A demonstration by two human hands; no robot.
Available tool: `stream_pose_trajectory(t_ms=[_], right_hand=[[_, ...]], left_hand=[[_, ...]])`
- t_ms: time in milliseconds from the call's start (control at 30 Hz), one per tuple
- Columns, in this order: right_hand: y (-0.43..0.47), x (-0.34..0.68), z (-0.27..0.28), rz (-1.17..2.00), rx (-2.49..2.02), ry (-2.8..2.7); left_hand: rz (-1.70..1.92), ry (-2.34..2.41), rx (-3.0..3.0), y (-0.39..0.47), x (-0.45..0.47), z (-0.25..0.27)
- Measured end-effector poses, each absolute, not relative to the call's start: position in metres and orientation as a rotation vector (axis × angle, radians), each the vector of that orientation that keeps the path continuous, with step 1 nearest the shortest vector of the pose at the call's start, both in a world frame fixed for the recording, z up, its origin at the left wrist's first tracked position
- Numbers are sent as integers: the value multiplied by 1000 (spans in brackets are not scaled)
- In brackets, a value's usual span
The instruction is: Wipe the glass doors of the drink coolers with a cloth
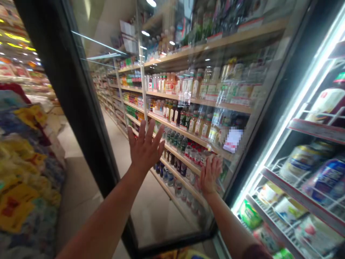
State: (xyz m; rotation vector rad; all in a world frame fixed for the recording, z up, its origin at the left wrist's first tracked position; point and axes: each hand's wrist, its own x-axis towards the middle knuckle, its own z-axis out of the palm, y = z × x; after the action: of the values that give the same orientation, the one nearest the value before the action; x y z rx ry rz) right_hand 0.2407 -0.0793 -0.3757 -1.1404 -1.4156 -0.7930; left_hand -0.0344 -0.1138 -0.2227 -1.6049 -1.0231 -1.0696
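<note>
A glass door (161, 216) in a black frame stands open in front of me. My left hand (147, 145) is spread out flat at the glass, palm away from me, with nothing in it. Lower and to the right, my right hand (210, 174) is at the glass with its fingers together. A pale, crumpled cloth (219, 161) shows at its fingertips; most of it is hidden by the hand. Bottles on shelves show through or in the glass behind both hands.
A lit cooler with wire shelves (302, 190) holding cans and packages stands close on my right. Bagged goods with yellow tags (18, 201) are piled at the left. Between them runs a pale tiled floor (77, 172).
</note>
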Motion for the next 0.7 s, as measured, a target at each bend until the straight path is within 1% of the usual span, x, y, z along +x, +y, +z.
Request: stream_pose_trajectory(t_ms=[67,200,267,333,467,533,600,700], right_hand=[[-81,241,-375,-782,-1149,-1424],[-73,251,-312,-712,-1099,-1361],[-71,251,-294,-675,-1078,-1365],[-76,243,-307,-663,-1089,-1396],[-91,220,-376,-700,-1065,-1534],[-95,214,-384,-699,-1060,-1568],[-95,214,-359,-674,-1089,-1549],[-90,219,-300,-640,-1101,-1511]], left_hand=[[-1049,-1035,-1598,-115,-34,-223],[-1065,-1033,-1595,-116,-34,-224],[-1077,-1038,-1598,-116,-33,-224],[-1073,-1059,-1615,-117,-32,-224],[-1093,-1083,-1637,-121,-30,-225],[-1105,-1077,-1647,-123,-29,-224],[-1092,-1074,-1634,-123,-28,-224],[-1058,-1098,-1617,-123,-27,-224]])
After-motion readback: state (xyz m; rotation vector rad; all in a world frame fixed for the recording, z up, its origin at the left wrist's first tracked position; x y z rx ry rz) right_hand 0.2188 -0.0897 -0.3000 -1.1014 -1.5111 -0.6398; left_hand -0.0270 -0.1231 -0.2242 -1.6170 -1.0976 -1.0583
